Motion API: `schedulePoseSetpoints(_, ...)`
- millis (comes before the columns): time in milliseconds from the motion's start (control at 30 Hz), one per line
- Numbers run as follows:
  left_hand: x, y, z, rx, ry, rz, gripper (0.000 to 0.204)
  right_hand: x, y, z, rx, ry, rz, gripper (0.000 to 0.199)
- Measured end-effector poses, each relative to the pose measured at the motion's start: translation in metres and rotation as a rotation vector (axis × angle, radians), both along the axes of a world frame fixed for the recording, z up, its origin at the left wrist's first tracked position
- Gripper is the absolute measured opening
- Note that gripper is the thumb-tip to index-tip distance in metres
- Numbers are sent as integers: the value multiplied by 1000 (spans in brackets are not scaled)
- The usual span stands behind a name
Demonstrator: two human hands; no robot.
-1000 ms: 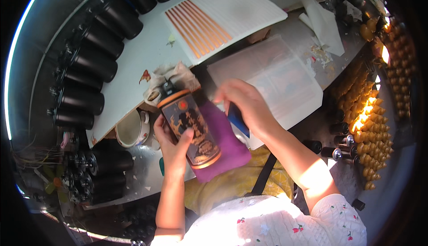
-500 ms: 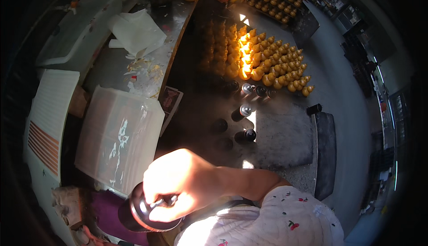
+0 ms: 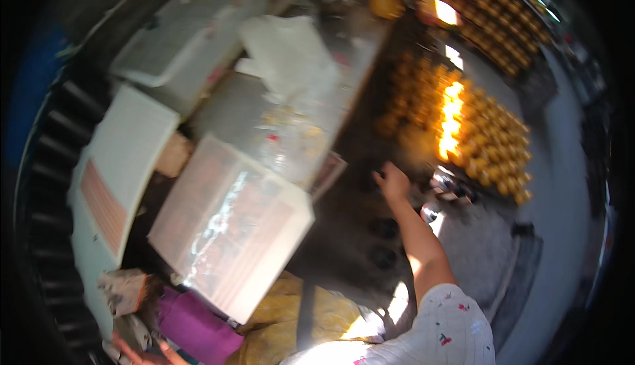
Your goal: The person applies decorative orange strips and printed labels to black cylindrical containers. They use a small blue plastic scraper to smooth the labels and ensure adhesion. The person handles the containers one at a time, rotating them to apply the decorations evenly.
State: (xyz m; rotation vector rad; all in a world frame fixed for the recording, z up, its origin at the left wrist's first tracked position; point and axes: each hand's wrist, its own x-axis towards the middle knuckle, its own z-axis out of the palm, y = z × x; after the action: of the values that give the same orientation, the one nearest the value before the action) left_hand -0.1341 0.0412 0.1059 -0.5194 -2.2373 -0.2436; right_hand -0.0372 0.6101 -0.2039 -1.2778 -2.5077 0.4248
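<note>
My right hand (image 3: 395,183) reaches out ahead over the dark floor, closed round the top of a dark spray can (image 3: 370,178). The can is blurred and hard to separate from the floor. Just beyond it stand rows of orange-yellow gourd-shaped pieces (image 3: 489,133), one strip lit bright by the sun, with haze at the near left rows. At the bottom left corner, my left hand (image 3: 142,355) shows only some fingers, spread apart beside a purple cloth (image 3: 198,328). Nothing shows gripped in it; the rest is cut off.
More cans (image 3: 444,181) stand by my right forearm; dark ones (image 3: 383,257) sit nearer. To the left are a translucent plastic lid (image 3: 228,226), a ribbed white panel (image 3: 122,180), a littered metal table (image 3: 248,103) and a plastic tub (image 3: 149,77). Racks of gourd shapes (image 3: 493,17) stand far back.
My right hand has swung from close at the lower middle out ahead toward the gourd shapes, carrying the can. The view has turned, shifting the scene right and down.
</note>
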Motion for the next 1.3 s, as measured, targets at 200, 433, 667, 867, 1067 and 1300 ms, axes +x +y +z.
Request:
schedulePoseSetpoints(200, -12, -6, 41, -6, -278, -36, 77, 3, 32, -158, 67, -135, -59, 64)
schedulePoseSetpoints(433, -257, 22, 70, 412, -394, -92, 95, 9, -18, -41, -160, -158, -113, 67)
schedulePoseSetpoints(667, -444, 100, 118, 168, -69, 271, 80, 104, -77, -15, -141, 267, 76, 23)
schedulePoseSetpoints(867, -444, 109, 103, 220, 179, -37, 62, 143, -106, 13, -313, 154, -267, 29)
schedulePoseSetpoints(1067, -356, 58, 106, 262, 294, -356, 64, -5, -156, 172, -154, 681, 132, 30)
schedulePoseSetpoints(1300, -177, 21, 131, 821, -253, -736, 66, -77, -256, 277, -781, 870, 904, 40)
